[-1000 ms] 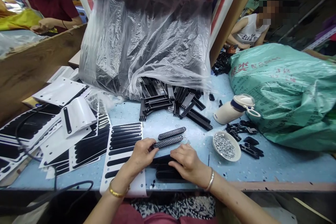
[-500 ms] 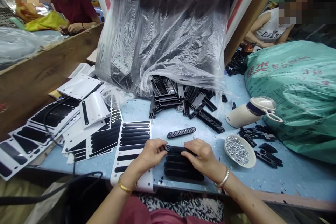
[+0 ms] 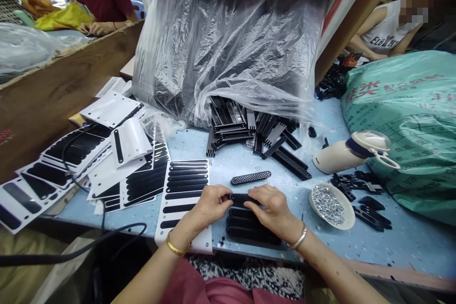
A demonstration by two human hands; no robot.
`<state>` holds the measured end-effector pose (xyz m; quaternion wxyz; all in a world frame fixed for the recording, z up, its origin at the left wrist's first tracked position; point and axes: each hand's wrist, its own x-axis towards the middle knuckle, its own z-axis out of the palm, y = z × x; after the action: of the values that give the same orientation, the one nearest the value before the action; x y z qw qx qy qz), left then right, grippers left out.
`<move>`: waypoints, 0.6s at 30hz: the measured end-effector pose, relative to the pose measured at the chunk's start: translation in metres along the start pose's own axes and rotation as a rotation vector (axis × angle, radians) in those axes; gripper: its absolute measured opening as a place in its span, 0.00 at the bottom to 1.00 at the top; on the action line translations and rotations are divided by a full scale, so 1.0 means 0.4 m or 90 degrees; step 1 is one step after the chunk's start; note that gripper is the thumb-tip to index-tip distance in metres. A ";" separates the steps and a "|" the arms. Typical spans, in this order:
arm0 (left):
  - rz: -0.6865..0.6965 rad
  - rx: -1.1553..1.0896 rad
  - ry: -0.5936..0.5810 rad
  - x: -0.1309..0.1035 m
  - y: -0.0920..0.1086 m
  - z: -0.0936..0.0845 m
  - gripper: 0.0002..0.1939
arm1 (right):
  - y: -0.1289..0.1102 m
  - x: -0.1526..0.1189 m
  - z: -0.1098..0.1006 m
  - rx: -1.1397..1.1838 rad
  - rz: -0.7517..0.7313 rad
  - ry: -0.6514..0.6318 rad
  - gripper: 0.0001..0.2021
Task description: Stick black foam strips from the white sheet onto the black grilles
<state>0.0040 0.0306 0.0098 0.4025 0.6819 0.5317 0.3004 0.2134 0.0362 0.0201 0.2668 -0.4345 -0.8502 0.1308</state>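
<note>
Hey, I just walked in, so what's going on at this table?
A person is holding a black piece in both hands, the left hand pinching one end and the right hand gripping the other. Nearer the person, more black pieces lie side by side on the blue table. Just beyond the hands lies one patterned piece. A sheet of black strips lies to the left, and a bowl of small silvery parts is on the right.

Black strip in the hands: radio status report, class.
Left hand pinching left end of black strip; right hand gripping farther along. Dark strips grouped on near side. Patterned strip just beyond, apart from both hands. No visible obstruction.
</note>
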 end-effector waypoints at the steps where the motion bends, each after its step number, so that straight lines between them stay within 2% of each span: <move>1: -0.001 -0.003 0.001 -0.001 0.000 -0.001 0.09 | 0.000 0.000 0.000 -0.002 0.001 -0.004 0.06; 11: 0.010 -0.007 0.003 -0.002 0.005 -0.003 0.10 | 0.000 0.011 -0.003 -0.029 0.009 -0.050 0.06; 14: 0.015 -0.015 0.024 -0.005 0.009 -0.005 0.12 | 0.002 0.015 -0.004 -0.033 0.009 -0.066 0.07; 18: 0.077 -0.009 0.032 -0.007 0.014 -0.013 0.11 | 0.006 0.017 0.000 -0.030 0.015 -0.076 0.06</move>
<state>0.0018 0.0285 0.0171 0.3751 0.7022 0.4973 0.3448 0.2118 0.0431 0.0214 0.2038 -0.4419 -0.8625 0.1392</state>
